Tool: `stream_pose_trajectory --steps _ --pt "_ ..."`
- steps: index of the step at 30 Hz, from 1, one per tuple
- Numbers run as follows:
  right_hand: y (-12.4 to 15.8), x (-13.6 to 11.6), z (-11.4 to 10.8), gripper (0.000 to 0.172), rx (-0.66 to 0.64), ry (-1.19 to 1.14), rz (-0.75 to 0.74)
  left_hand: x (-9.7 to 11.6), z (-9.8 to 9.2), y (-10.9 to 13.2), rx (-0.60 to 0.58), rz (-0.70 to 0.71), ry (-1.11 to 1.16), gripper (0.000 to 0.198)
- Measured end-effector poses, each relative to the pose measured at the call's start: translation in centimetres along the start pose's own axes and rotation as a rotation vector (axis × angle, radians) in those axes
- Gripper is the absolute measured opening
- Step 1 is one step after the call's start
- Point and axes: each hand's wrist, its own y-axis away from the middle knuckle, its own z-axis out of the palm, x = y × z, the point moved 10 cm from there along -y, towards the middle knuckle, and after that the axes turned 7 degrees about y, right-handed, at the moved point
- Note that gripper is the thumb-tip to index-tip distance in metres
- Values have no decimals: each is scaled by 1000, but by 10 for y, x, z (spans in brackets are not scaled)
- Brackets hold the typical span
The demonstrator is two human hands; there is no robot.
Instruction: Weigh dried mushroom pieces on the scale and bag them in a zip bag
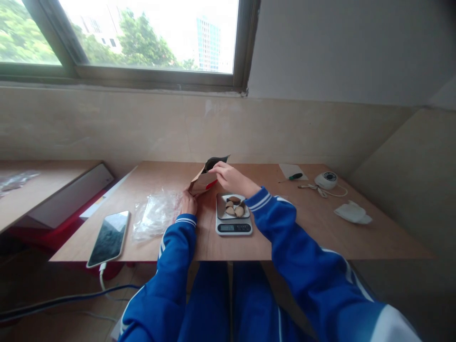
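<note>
A brown paper bag (202,184) tilts with its dark mouth open toward the upper right. My left hand (188,203) is closed around its lower left end. At the mouth of the bag is my right hand (228,175), its fingers pinched together; what they hold, if anything, is too small to tell. Just below, a white digital scale (234,229) carries a shallow tray (221,209) with several brown and tan pieces (234,209) on it.
Clear plastic bags (155,214) lie left of my left hand, beside a phone (109,236) on a cable. To the right are a green-handled screwdriver (295,176) on paper, a white dome-shaped device (326,180) with its cable, and a crumpled white tissue (352,213).
</note>
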Motion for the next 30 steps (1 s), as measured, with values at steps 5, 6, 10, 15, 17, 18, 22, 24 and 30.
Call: stream_pose_trajectory --steps 5,6,10,15,17,18,22,24,30 --pt "-14 -1 2 31 -61 117 9 -6 3 -1 9 18 30 48" --pt "-13 1 -2 29 -37 123 25 -7 3 -2 8 23 33 47" --pt "-4 13 -9 24 48 158 70 -12 5 -3 9 41 37 48" --pt "15 17 6 33 -28 176 61 -11 6 -3 29 129 -4 48" --pt "26 13 9 37 -62 193 61 -12 6 -3 43 152 -4 47" --pt "31 12 11 38 -90 205 68 -12 6 -3 46 162 0 47" --pt "41 19 26 33 -242 239 157 -13 7 -2 41 190 10 47" --pt "37 31 35 33 -296 272 226 -13 7 -1 37 195 -4 47" --pt "9 65 73 21 -466 374 331 -7 8 -1 22 211 -50 44"
